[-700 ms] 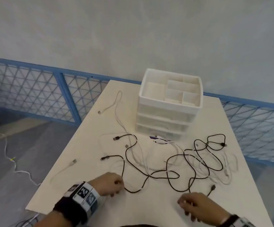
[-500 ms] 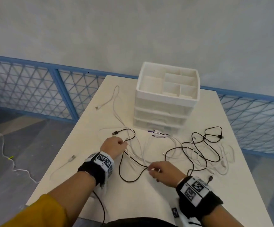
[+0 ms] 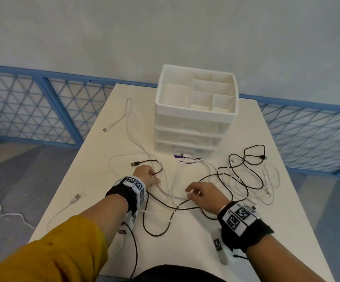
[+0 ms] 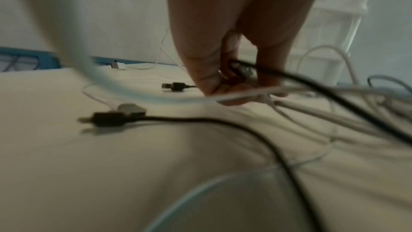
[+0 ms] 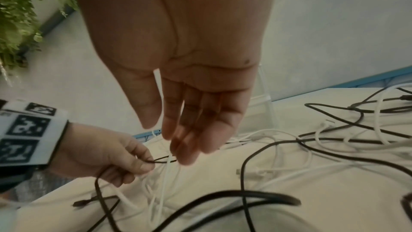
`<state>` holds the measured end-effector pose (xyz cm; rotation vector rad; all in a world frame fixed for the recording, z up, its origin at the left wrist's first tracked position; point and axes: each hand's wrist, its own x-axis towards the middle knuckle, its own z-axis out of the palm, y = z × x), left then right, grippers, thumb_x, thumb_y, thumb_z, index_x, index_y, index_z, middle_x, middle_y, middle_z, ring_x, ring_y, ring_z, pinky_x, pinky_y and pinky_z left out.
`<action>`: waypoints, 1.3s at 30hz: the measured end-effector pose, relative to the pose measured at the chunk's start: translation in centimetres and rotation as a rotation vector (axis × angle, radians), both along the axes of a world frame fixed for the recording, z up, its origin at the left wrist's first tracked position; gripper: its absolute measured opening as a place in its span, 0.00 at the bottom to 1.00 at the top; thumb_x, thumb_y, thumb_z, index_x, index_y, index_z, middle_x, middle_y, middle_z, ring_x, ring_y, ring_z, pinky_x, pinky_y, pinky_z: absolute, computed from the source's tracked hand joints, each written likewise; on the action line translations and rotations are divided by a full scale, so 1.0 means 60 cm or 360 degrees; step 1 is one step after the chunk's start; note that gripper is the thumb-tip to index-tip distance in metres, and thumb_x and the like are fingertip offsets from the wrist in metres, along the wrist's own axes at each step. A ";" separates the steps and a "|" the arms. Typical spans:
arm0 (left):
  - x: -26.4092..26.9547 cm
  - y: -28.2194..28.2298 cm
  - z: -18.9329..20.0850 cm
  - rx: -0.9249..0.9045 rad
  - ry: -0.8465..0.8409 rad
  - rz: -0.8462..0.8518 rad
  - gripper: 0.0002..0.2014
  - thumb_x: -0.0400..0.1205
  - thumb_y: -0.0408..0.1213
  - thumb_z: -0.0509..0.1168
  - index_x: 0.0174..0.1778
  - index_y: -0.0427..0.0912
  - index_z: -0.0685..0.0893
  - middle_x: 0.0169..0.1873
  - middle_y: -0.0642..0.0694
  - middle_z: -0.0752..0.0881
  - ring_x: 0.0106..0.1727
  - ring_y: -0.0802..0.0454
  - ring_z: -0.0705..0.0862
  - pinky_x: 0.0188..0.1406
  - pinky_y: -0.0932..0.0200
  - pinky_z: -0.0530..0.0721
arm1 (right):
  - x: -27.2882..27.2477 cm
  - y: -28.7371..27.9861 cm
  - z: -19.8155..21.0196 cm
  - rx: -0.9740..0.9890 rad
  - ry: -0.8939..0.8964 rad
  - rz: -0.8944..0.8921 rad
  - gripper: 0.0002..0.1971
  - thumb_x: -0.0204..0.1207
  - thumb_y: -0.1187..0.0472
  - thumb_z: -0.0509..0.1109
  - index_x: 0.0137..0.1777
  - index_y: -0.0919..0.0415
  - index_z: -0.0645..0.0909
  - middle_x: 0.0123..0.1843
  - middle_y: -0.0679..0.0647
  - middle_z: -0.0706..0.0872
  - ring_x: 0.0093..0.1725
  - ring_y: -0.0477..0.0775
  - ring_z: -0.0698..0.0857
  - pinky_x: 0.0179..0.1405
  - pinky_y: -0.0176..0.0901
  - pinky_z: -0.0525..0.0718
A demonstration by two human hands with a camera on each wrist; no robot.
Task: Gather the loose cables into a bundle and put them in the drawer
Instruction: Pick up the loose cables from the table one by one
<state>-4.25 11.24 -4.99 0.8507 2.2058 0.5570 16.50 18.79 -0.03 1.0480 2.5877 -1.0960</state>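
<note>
Both hands (image 3: 147, 176) (image 3: 202, 195) slid forward into thin, looping black-and-white cables (image 3: 236, 176).

**Where everything's sitting on the desk**

The drawer unit (image 3: 195, 127) is standing at the back middle of the desk (image 3: 215, 251). The cables (image 3: 244, 180) are sprawling in front of it, mostly to its right, with a few trailing off left. Both hands are hanging out up front: left hand (image 3: 147, 176) left of centre, right hand (image 3: 203, 195) just beside it.

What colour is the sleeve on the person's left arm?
Mustard yellow; the sleeve shows best in the head view.
</note>
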 end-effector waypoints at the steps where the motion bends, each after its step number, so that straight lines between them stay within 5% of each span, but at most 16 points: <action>1: 0.003 0.001 0.008 0.0169 -0.0123 0.0083 0.10 0.70 0.36 0.74 0.42 0.38 0.83 0.35 0.42 0.85 0.33 0.49 0.82 0.37 0.60 0.80 | -0.007 0.004 0.003 0.0037 0.0048 -0.0020 0.13 0.77 0.57 0.64 0.58 0.58 0.83 0.45 0.52 0.82 0.44 0.50 0.79 0.46 0.37 0.73; 3: 0.014 0.003 0.036 0.0510 -0.0363 0.0189 0.09 0.68 0.32 0.76 0.39 0.38 0.82 0.27 0.44 0.82 0.24 0.55 0.82 0.28 0.65 0.82 | -0.025 0.009 0.006 0.0113 0.0210 -0.0057 0.13 0.77 0.59 0.65 0.59 0.60 0.83 0.47 0.54 0.83 0.43 0.49 0.79 0.47 0.36 0.73; 5: 0.030 0.006 0.071 0.0750 -0.0564 0.0167 0.14 0.67 0.30 0.76 0.45 0.37 0.81 0.28 0.45 0.82 0.21 0.58 0.84 0.25 0.67 0.84 | -0.046 0.008 0.008 0.0141 0.0433 -0.0104 0.15 0.76 0.59 0.68 0.61 0.62 0.82 0.52 0.57 0.84 0.43 0.50 0.79 0.49 0.37 0.76; 8: 0.048 0.008 0.112 0.0969 -0.0764 0.0062 0.18 0.68 0.28 0.75 0.50 0.41 0.77 0.28 0.46 0.79 0.25 0.56 0.82 0.27 0.67 0.83 | -0.073 0.008 0.006 0.0193 0.0627 -0.0092 0.14 0.76 0.58 0.67 0.55 0.65 0.84 0.50 0.61 0.85 0.45 0.57 0.82 0.47 0.40 0.77; 12: 0.039 0.000 0.135 0.1114 -0.0884 0.0221 0.06 0.75 0.27 0.67 0.42 0.43 0.81 0.34 0.47 0.83 0.36 0.53 0.82 0.32 0.67 0.83 | -0.078 0.022 0.024 0.0148 0.0778 -0.0293 0.08 0.79 0.63 0.63 0.43 0.64 0.83 0.36 0.54 0.83 0.36 0.54 0.79 0.39 0.31 0.74; 16: 0.033 -0.010 0.144 0.1363 -0.0569 0.0355 0.11 0.78 0.28 0.64 0.40 0.51 0.84 0.35 0.50 0.84 0.32 0.63 0.83 0.33 0.65 0.80 | -0.066 0.040 0.054 -0.0467 0.1116 -0.0942 0.12 0.82 0.62 0.57 0.37 0.57 0.75 0.27 0.54 0.76 0.24 0.49 0.77 0.39 0.52 0.86; 18: 0.059 -0.011 0.156 0.1423 -0.0328 0.0060 0.11 0.78 0.30 0.64 0.42 0.53 0.85 0.39 0.53 0.85 0.35 0.62 0.83 0.37 0.64 0.81 | -0.071 0.043 0.071 -0.0885 0.1224 -0.1048 0.14 0.83 0.57 0.56 0.37 0.59 0.74 0.27 0.55 0.74 0.22 0.48 0.75 0.34 0.50 0.85; 21: 0.113 -0.009 0.161 0.1414 -0.0092 -0.0432 0.08 0.76 0.31 0.64 0.44 0.42 0.88 0.40 0.57 0.84 0.40 0.58 0.82 0.41 0.68 0.80 | -0.084 0.051 0.102 -0.1315 0.1287 -0.0984 0.17 0.81 0.46 0.57 0.45 0.60 0.75 0.31 0.55 0.84 0.28 0.51 0.84 0.33 0.46 0.84; 25: 0.133 -0.020 0.141 0.1188 -0.0080 -0.0672 0.07 0.73 0.35 0.63 0.40 0.41 0.86 0.37 0.55 0.83 0.40 0.60 0.81 0.41 0.65 0.78 | -0.079 0.067 0.138 -0.1373 0.1532 -0.0863 0.11 0.81 0.67 0.59 0.37 0.57 0.67 0.31 0.59 0.89 0.19 0.47 0.78 0.24 0.37 0.81; 28: 0.117 -0.019 0.156 0.1271 -0.0671 -0.0071 0.09 0.67 0.47 0.62 0.34 0.46 0.82 0.40 0.50 0.84 0.44 0.58 0.82 0.48 0.62 0.78 | -0.069 0.065 0.146 -0.1298 0.1556 -0.0713 0.13 0.80 0.73 0.55 0.38 0.56 0.66 0.29 0.54 0.87 0.19 0.45 0.69 0.21 0.33 0.71; 31: 0.098 -0.005 0.190 0.1338 -0.1140 0.0492 0.16 0.77 0.55 0.58 0.47 0.46 0.81 0.37 0.48 0.83 0.37 0.54 0.80 0.37 0.60 0.76 | -0.070 0.039 0.138 -0.1164 0.1459 -0.0564 0.13 0.80 0.73 0.55 0.39 0.56 0.66 0.30 0.54 0.85 0.19 0.44 0.68 0.22 0.33 0.70; 34: 0.100 -0.005 0.210 0.1391 -0.0992 0.0579 0.13 0.84 0.47 0.52 0.49 0.53 0.82 0.37 0.52 0.78 0.35 0.58 0.72 0.34 0.63 0.71 | -0.076 0.019 0.127 -0.0918 0.1248 -0.0470 0.10 0.81 0.70 0.56 0.43 0.55 0.71 0.32 0.55 0.80 0.18 0.41 0.66 0.22 0.34 0.66; 39: 0.103 -0.021 0.203 0.1109 -0.0781 0.0442 0.12 0.82 0.47 0.56 0.48 0.51 0.84 0.38 0.52 0.80 0.34 0.57 0.76 0.32 0.63 0.74 | -0.094 0.002 0.125 -0.0632 0.0938 -0.0216 0.08 0.82 0.60 0.60 0.58 0.55 0.76 0.29 0.49 0.74 0.20 0.41 0.69 0.19 0.32 0.67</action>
